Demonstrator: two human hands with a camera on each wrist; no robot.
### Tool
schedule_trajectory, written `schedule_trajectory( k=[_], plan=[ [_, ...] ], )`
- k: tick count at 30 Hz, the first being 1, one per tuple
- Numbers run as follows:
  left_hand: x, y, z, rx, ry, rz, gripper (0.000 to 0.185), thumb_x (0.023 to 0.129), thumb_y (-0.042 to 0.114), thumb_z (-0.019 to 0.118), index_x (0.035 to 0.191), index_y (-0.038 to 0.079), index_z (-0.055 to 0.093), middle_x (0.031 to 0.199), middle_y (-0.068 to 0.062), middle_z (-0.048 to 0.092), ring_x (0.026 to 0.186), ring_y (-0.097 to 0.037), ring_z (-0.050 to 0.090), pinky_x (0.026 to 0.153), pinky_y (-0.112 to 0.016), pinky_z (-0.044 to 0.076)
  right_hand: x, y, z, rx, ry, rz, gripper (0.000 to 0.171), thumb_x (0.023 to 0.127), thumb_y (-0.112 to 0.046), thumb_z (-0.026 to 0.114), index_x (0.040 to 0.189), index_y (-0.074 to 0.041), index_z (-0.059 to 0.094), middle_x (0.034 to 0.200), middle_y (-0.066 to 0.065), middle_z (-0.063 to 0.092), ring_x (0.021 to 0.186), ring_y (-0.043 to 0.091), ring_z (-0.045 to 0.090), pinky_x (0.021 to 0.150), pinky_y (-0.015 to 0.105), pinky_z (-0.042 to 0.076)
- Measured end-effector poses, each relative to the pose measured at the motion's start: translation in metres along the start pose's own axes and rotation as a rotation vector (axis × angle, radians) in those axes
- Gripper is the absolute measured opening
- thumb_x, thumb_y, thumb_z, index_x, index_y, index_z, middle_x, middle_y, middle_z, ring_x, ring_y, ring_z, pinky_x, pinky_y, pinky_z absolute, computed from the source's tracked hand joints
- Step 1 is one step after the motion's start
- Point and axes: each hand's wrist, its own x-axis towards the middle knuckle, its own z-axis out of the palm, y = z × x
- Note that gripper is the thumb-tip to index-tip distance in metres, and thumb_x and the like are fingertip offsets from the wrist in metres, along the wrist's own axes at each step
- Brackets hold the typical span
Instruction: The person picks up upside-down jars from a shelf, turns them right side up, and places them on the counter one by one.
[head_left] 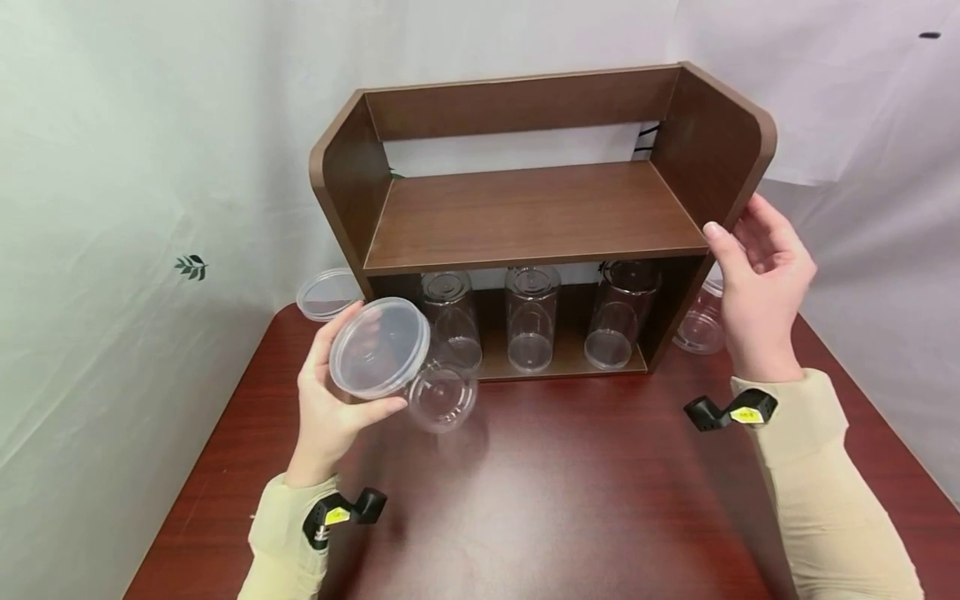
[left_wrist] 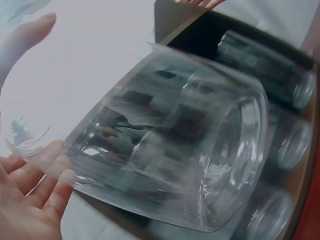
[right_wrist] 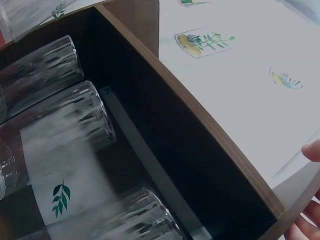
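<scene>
My left hand [head_left: 326, 408] grips a clear plastic jar [head_left: 444, 400] round its end with the translucent lid [head_left: 380, 347]. That jar is held tilted in front of the lower left of a brown wooden shelf [head_left: 540, 212]. In the left wrist view the jar [left_wrist: 190, 140] looks see-through with no contents visible. My right hand [head_left: 768, 279] holds the shelf's right side panel, thumb on its front edge; only fingertips [right_wrist: 307, 225] show beside the panel in the right wrist view. Three clear jars stand in the lower compartment: left [head_left: 453, 325], middle [head_left: 532, 321] and right [head_left: 618, 317].
Behind my left hand, a jar with a pale lid [head_left: 328, 293] stands left of the shelf. Another clear jar [head_left: 701, 321] is on the right, partly hidden by my right hand. The shelf stands toward the back of a reddish-brown table [head_left: 570, 483], with white sheeting [head_left: 150, 167] around.
</scene>
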Motion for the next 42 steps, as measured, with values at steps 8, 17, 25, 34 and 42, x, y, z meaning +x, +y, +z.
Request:
schedule_trajectory(
  k=[8,17,25,34,42],
  plan=[
    [0.003,0.020,-0.023,0.099,0.153,-0.087,0.108,0.047,-0.034,0.083,0.144,-0.002,0.048,0.139,-0.027,0.052,0.124,-0.039,0.050,0.093,-0.032,0.055,0.006,-0.003,-0.002,0.004,0.036,0.035,0.044,0.075,0.006,0.087,0.117,0.001,0.075,0.114,0.018,0.073,0.103,0.023,0.071,0.094,0.028,0.055],
    [0.006,0.036,-0.048,-0.013,0.253,-0.001,0.102,0.046,-0.043,0.074,0.139,-0.011,0.047,0.137,-0.032,0.053,0.126,-0.040,0.049,0.093,-0.032,0.056,0.016,-0.016,-0.005,-0.151,0.057,0.074,0.043,0.070,-0.001,0.093,0.111,-0.001,0.078,0.102,0.010,0.076,0.088,0.015,0.074,0.088,0.023,0.056],
    [0.008,0.047,-0.068,-0.081,0.313,0.047,0.099,0.047,-0.048,0.065,0.138,-0.015,0.048,0.136,-0.033,0.053,0.123,-0.040,0.052,0.093,-0.033,0.055,0.020,-0.028,-0.004,-0.236,0.032,0.108,0.043,0.071,-0.002,0.093,0.111,-0.004,0.079,0.099,0.006,0.077,0.084,0.011,0.075,0.083,0.019,0.056],
    [0.011,0.051,-0.082,0.060,0.381,0.057,0.098,0.045,-0.041,0.075,0.136,-0.013,0.055,0.133,-0.031,0.056,0.120,-0.038,0.055,0.099,-0.030,0.051,0.019,-0.026,-0.004,-0.254,0.034,0.094,0.041,0.071,-0.002,0.092,0.110,-0.004,0.079,0.097,0.005,0.077,0.083,0.010,0.074,0.081,0.019,0.056],
    [0.009,0.046,-0.088,0.574,0.524,-0.147,0.093,0.056,-0.017,0.091,0.140,0.011,0.062,0.135,-0.012,0.062,0.112,-0.022,0.060,0.094,-0.021,0.048,0.019,-0.026,-0.004,-0.256,0.030,0.071,0.040,0.072,-0.002,0.091,0.110,-0.004,0.079,0.098,0.005,0.077,0.082,0.011,0.074,0.079,0.018,0.056]
  ],
)
